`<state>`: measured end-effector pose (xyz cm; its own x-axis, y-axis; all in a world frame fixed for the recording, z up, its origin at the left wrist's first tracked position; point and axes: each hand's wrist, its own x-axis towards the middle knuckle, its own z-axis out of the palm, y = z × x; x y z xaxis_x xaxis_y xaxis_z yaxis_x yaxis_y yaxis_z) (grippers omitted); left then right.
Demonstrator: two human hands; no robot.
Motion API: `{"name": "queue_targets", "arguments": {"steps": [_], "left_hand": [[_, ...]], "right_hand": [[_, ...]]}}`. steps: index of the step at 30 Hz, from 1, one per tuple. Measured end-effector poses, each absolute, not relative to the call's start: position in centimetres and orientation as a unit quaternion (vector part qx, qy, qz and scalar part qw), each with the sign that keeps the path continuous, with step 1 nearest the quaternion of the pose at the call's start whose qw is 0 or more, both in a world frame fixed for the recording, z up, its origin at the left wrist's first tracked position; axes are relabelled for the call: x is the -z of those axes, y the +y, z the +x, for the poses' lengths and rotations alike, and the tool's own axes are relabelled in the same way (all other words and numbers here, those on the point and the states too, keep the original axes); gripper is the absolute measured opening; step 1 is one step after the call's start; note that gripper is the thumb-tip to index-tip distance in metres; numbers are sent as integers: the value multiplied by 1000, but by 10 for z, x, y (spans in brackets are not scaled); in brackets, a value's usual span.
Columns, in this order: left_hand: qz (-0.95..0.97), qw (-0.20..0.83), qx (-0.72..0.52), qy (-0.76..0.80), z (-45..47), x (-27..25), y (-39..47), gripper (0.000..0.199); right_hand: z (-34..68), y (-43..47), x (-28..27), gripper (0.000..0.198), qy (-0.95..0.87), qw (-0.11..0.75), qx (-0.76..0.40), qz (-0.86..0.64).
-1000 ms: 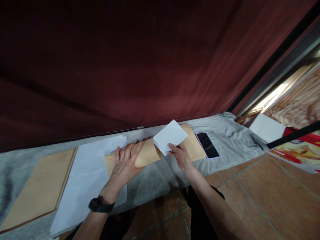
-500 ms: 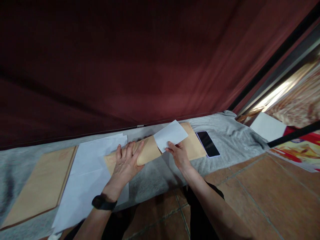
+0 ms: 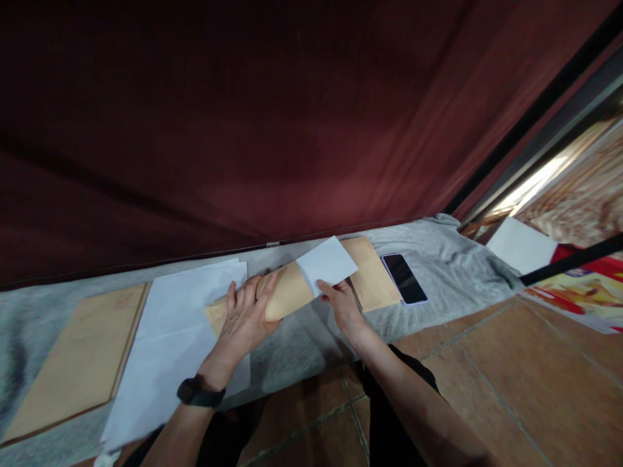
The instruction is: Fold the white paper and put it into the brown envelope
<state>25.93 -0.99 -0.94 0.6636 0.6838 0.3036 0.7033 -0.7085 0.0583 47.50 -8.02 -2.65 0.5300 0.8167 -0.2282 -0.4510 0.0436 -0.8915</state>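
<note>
My left hand (image 3: 246,327) is wrapped over a brown paper envelope (image 3: 291,293), whose near side bulges between thumb and fingers. Out of the envelope's right end sticks a folded white sheet of paper (image 3: 328,263); the part inside is hidden. My right hand (image 3: 344,305) pinches the sheet's lower edge between thumb and fingers, close to the envelope's mouth. Just right of that hand, more brown envelopes (image 3: 374,279) lie flat on the grey cloth (image 3: 457,272).
A phone (image 3: 405,279) lies right of the envelopes. On the left are large white sheets (image 3: 170,337) and a stack of brown envelopes (image 3: 82,357). A dark red curtain (image 3: 292,130) hangs behind the cloth. Tiled floor (image 3: 511,376) shows at the lower right.
The white sheet has slid left and a little deeper into the envelope, with my right hand moving along with it. My left hand stays nearly in place on the envelope.
</note>
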Motion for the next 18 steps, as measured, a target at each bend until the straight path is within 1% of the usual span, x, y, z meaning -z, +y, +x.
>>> {"name": "queue_targets", "arguments": {"steps": [3,6,11,15,18], "left_hand": [[-910,35,151,-383,258,9,-9,100],[-908,38,155,-387,255,9,-8,98],[-908,41,170,-381,253,8,-8,98],[-904,47,192,-379,255,10,-8,98],[-901,46,207,-378,256,11,-7,98]], "right_hand": [[476,-82,26,34,-180,690,-470,-520],[486,-84,19,38,-170,710,-461,-505],[514,-86,7,32,-176,742,-385,-521],[517,-87,6,29,-233,728,-334,-552],[506,-88,10,26,-278,708,-335,-556]]}}
